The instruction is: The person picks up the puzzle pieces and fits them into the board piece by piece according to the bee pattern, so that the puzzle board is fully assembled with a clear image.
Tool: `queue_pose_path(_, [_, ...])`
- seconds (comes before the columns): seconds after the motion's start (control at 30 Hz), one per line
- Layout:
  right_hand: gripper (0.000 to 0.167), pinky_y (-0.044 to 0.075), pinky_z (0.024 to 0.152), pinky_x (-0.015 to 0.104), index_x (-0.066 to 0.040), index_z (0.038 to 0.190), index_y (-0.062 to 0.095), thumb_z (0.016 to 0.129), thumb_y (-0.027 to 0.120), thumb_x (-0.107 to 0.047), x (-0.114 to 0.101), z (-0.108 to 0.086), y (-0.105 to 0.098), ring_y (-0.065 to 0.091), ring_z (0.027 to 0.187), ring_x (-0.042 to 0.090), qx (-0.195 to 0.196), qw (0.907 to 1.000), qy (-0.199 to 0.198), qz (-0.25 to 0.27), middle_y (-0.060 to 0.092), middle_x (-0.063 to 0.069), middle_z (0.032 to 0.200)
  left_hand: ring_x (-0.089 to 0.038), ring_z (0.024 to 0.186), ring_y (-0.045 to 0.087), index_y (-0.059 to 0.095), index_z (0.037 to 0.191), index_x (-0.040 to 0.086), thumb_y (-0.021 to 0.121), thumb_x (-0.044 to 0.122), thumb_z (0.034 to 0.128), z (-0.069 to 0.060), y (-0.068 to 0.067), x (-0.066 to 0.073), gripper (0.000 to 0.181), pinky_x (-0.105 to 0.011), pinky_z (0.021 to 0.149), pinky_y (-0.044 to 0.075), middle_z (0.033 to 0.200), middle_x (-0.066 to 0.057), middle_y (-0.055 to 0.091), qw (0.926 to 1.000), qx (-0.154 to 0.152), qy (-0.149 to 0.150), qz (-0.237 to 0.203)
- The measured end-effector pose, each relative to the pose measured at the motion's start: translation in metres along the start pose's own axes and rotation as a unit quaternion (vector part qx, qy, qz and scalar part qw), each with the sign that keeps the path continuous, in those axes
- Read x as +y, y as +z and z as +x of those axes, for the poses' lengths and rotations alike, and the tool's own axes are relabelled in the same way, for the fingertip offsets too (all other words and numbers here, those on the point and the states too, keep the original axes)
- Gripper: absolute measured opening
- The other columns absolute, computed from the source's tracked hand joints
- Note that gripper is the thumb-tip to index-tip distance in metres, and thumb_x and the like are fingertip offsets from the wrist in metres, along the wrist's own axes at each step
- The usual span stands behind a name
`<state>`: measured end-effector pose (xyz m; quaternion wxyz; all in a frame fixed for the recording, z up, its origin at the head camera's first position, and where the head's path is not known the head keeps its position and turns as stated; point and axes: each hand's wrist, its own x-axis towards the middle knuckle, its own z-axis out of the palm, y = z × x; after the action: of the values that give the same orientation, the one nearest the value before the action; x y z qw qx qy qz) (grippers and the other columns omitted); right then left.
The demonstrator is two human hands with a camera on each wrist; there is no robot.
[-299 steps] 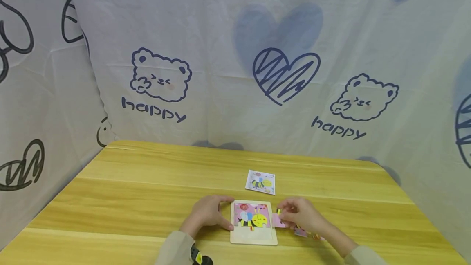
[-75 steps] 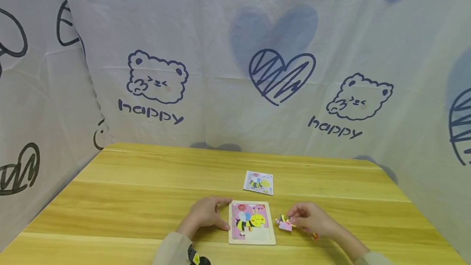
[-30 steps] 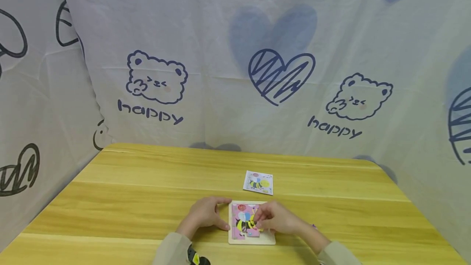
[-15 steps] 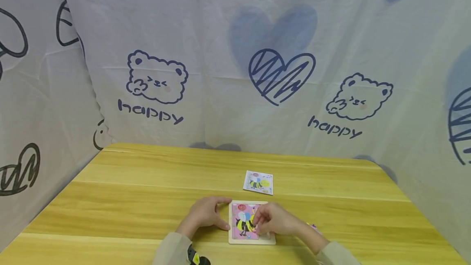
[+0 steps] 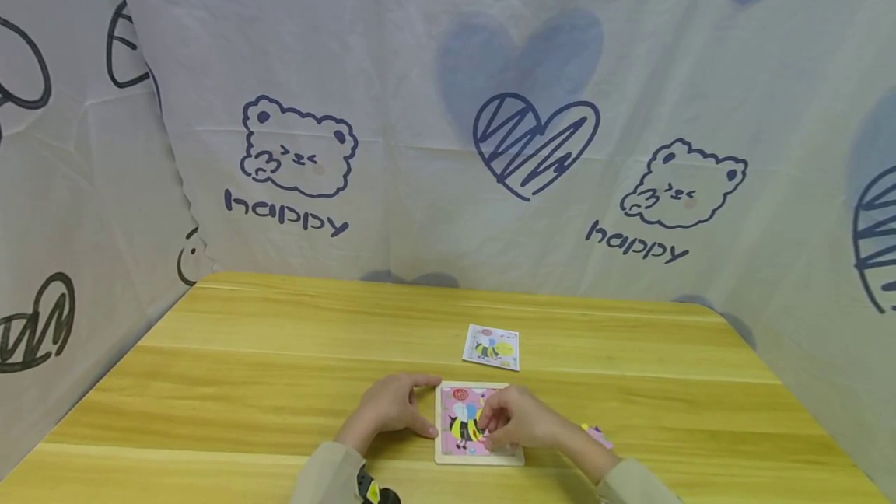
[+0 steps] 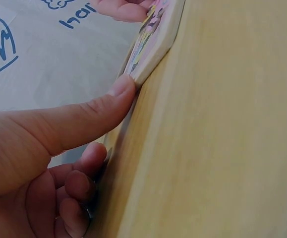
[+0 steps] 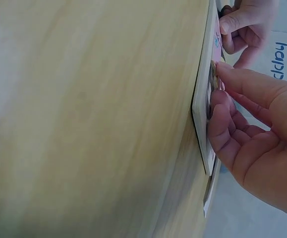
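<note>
A square bee jigsaw puzzle [image 5: 462,395] on pink ground lies in its pale wooden tray [image 5: 479,460]. At the tray's left side is my left hand [image 5: 395,403], its index finger near the top corner. In the left wrist view, its straight thumb presses the edge of the tray [image 6: 160,62]. My right hand [image 5: 526,417] is over the tray's right half, hiding part of the picture. Its thumb and fingers pinch a puzzle piece [image 7: 213,74] low in the tray, seen edge-on and mostly covered in the right wrist view.
Behind the tray, a small card [image 5: 491,348] shows the same bee. More pink and yellow puzzle pieces [image 5: 597,435] lie by the right forearm, partly hidden. A white printed cloth [image 5: 420,201] hangs at the back of the wooden table [image 5: 280,348].
The right hand carried a piece from the table's right side into the tray, where it settled in the lower row beside the others. In the last half second the hand barely shifted; the left hand stayed.
</note>
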<state>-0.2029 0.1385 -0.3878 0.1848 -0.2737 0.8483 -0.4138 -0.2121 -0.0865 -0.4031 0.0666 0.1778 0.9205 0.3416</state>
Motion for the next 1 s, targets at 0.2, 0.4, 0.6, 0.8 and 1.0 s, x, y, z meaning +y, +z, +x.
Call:
queue_pose_path(0.2, [0.012, 0.038, 0.051, 0.017, 0.0, 0.075, 0.063, 0.069, 0.069, 0.008, -0.0007, 0.0021, 0.0006, 0.045, 0.058, 0.005, -0.003, 0.9993, -0.023, -0.03, 0.053, -0.002, 0.065, -0.01, 0.052, 0.038, 0.061, 0.116, 0.013, 0.084, 0.028, 0.0548, 0.0, 0.0, -0.0003, 0.067, -0.025, 0.048, 0.029, 0.06, 0.004, 0.045, 1.0, 0.0, 0.003, 0.0])
queue_pose_path(0.4, [0.013, 0.039, 0.055, 0.018, 0.001, 0.081, 0.069, 0.069, 0.073, 0.001, -0.0008, 0.0047, 0.0022, 0.044, 0.06, 0.002, -0.009, 0.9976, -0.053, -0.043, 0.053, -0.002, 0.069, -0.009, 0.051, 0.038, 0.061, 0.116, 0.013, 0.084, 0.028, 0.0546, 0.0009, 0.0006, -0.0017, 0.068, -0.025, 0.048, 0.029, 0.059, 0.004, 0.045, 1.0, 0.0, 0.005, -0.001])
queue_pose_path(0.6, [0.014, 0.039, 0.053, 0.018, 0.002, 0.082, 0.07, 0.068, 0.073, 0.001, -0.0007, 0.0053, 0.0034, 0.045, 0.06, 0.002, -0.006, 0.9984, -0.045, -0.032, 0.053, -0.002, 0.07, -0.009, 0.051, 0.038, 0.061, 0.116, 0.013, 0.084, 0.028, 0.0547, 0.0014, 0.0007, -0.0022, 0.067, -0.024, 0.047, 0.029, 0.059, 0.004, 0.045, 0.9999, 0.001, 0.01, 0.001])
queue_pose_path(0.8, [0.014, 0.039, 0.054, 0.017, 0.002, 0.081, 0.069, 0.067, 0.073, 0.003, -0.0008, 0.0052, 0.0039, 0.045, 0.06, 0.002, -0.011, 0.9983, -0.044, -0.037, 0.053, -0.003, 0.069, -0.009, 0.051, 0.037, 0.061, 0.116, 0.012, 0.084, 0.027, 0.0548, 0.0011, 0.0007, -0.0016, 0.067, -0.024, 0.047, 0.029, 0.059, 0.004, 0.045, 0.9999, 0.001, 0.01, 0.002])
queue_pose_path(1.0, [0.013, 0.039, 0.054, 0.017, 0.003, 0.081, 0.069, 0.068, 0.071, 0.004, -0.001, 0.0053, 0.0047, 0.045, 0.06, 0.001, -0.015, 0.998, -0.047, -0.04, 0.053, -0.003, 0.069, -0.009, 0.05, 0.037, 0.061, 0.117, 0.012, 0.084, 0.027, 0.0552, 0.0004, 0.0, -0.0007, 0.067, -0.024, 0.047, 0.029, 0.059, 0.003, 0.045, 1.0, -0.003, 0.004, -0.004])
